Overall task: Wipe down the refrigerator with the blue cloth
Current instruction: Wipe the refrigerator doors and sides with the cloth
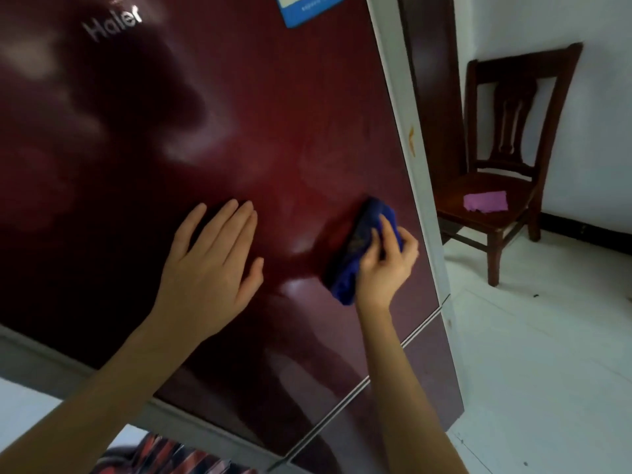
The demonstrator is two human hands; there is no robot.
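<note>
Plainly mid-wipe, the person's right hand (pixel 386 265) gripped the blue cloth (pixel 362 241), which was bunched into a thick wad. Its fingers (pixel 388 230) curled over the wad's outer side and pressed it against the dark red refrigerator door (pixel 239 114). The cloth sat right of centre in the frame, close to the door's right edge and a little above the seam to the lower door. The left hand (pixel 212 265) lay flat on the same panel at centre left, fingers straight and slightly spread, holding nothing. It seemed to serve as a brace.

The cloth looked soft, light and limp, the sort that folds wherever it is pushed and can creep out of a loose hold. It would probably handle best as it was held, gathered with the palm behind it, so that a broad face bears on the panel. The door was stiff, glossy and likely slippery. Pale reflections and hazy patches showed across it, so streaks would be easy to leave. Most of the panel above and left of the cloth, up to the Haier logo (pixel 113 23), appeared open to further passes. The blue sticker (pixel 318 8) at the top of the frame might lift at its edge if the cloth snagged it.

At the right, well apart from the refrigerator, stood a wooden chair (pixel 506 148) on a pale floor, with a purple cloth (pixel 485 201) lying on its seat.
</note>
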